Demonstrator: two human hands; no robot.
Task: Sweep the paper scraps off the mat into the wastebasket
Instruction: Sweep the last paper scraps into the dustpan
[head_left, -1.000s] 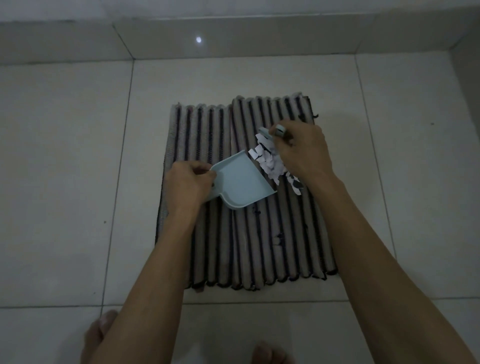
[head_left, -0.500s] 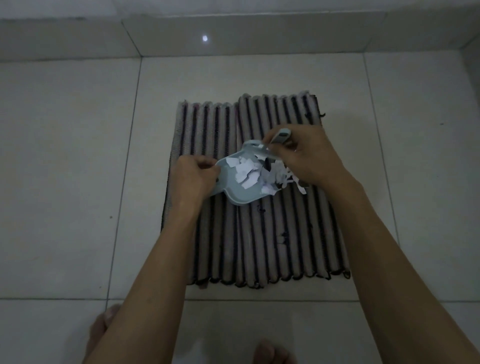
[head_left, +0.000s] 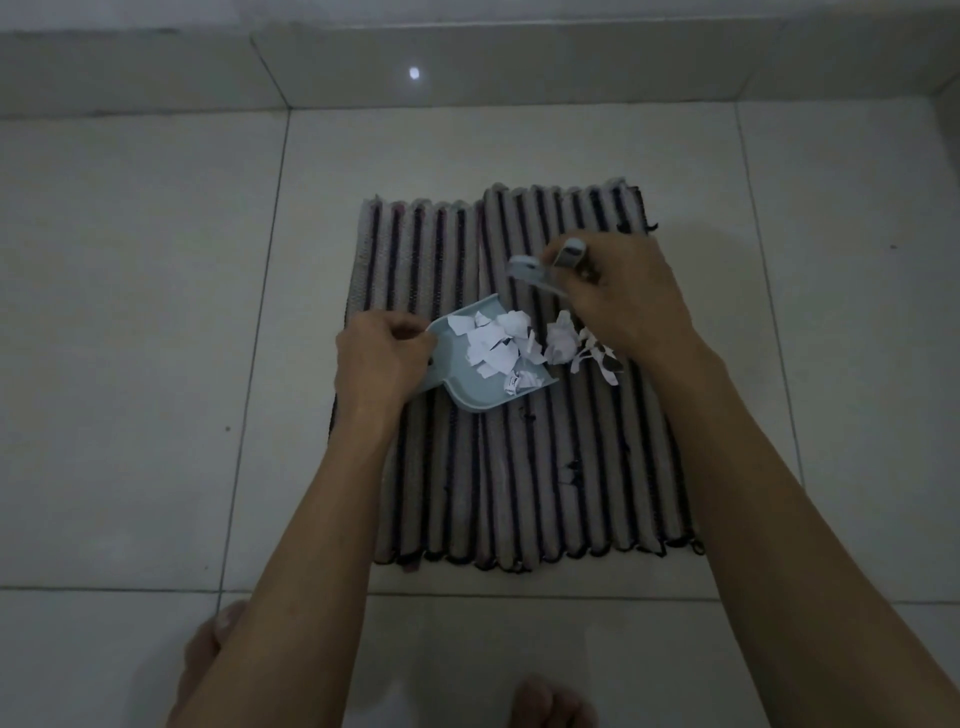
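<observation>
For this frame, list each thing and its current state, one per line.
dustpan: on the mat, partly filled with scraps
paper scraps: some in the dustpan, some on the mat
small brush: held, raised above the scraps
left hand: gripping the dustpan
right hand: gripping the brush
mat: flat on the floor

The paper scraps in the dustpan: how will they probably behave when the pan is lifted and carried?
The paper scraps look thin, torn and curled, so probably very light and easily blown or shaken out. The dustpan is shallow with an open front, so tilting forward would likely spill them. The left hand should probably keep it tipped back.
</observation>
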